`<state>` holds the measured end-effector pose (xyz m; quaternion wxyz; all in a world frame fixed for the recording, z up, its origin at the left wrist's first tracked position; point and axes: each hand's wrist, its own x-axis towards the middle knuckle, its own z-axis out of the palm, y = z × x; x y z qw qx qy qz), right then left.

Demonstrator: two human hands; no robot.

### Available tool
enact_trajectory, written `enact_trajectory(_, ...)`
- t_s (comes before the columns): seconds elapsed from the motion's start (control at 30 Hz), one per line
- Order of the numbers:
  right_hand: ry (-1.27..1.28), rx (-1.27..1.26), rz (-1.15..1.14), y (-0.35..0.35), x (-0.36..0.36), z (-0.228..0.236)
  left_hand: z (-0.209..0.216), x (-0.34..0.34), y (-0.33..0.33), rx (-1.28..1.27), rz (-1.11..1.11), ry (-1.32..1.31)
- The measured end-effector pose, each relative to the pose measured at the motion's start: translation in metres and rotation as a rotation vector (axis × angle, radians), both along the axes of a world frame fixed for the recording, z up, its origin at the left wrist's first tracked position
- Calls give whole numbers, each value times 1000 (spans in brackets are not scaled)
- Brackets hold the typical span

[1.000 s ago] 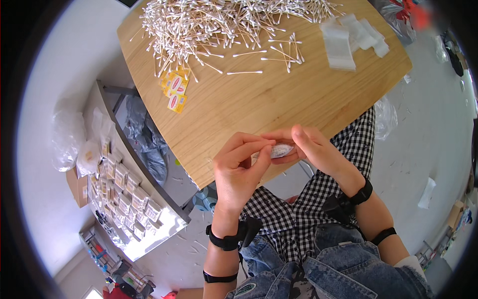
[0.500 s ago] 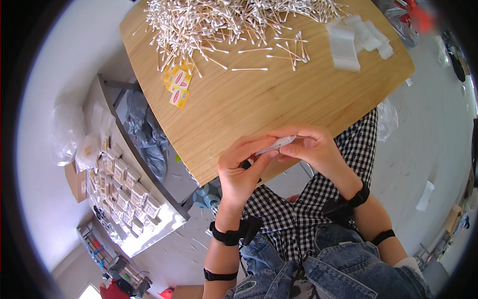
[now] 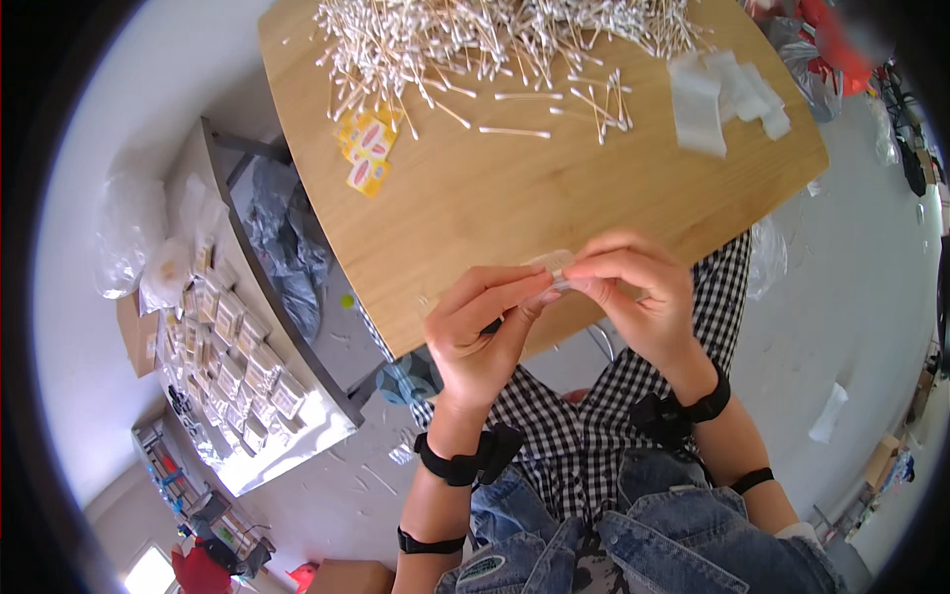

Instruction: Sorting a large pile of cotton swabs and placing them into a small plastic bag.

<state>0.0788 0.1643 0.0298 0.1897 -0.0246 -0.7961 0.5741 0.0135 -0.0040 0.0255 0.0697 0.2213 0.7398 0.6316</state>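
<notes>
A small clear plastic bag (image 3: 556, 261) with something whitish at its edge is pinched between my hands over the table's near edge. My left hand (image 3: 482, 322) grips it with thumb and fingertips. From the other side, my right hand (image 3: 633, 292) pinches the same edge; its fingers are slightly blurred. What the bag contains is mostly hidden by my fingers. Farther off, a big heap of cotton swabs (image 3: 505, 40) covers the back of the table. Yellow and white cards (image 3: 368, 158) lie at its left front, and flat clear bags (image 3: 698, 109) at its right.
The wooden table (image 3: 475, 213) ends just below my hands. Several loose swabs (image 3: 515, 131) lie in front of the heap. On the left, a side table holds rows of packed boxes (image 3: 233, 351). Plastic sheeting (image 3: 282, 247) hangs beneath it; a cardboard box (image 3: 351, 576) stands lower left.
My right hand has lifted its fingers and shifted slightly right, now pinching the bag's edge by the fingertips. The left hand stays nearly in place. The view has tilted a little.
</notes>
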Motion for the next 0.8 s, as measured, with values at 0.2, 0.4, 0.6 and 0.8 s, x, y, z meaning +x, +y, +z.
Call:
enact_trajectory(0.2, -57, -9, -13, 1, 2, -4, -5, 6, 0, -9, -7, -120)
enact_trajectory(0.4, -155, 19, -5, -1, 10, -4, -7, 14, -7, -64, 35, -96)
enact_trajectory(0.6, -120, -90, -10, -7, 13, -9, -10, 17, -7, 118, 72, -287)
enact_trajectory(0.8, -394, -591, 9, -18, 19, -1, 1, 26, -8, 193, 62, -526)
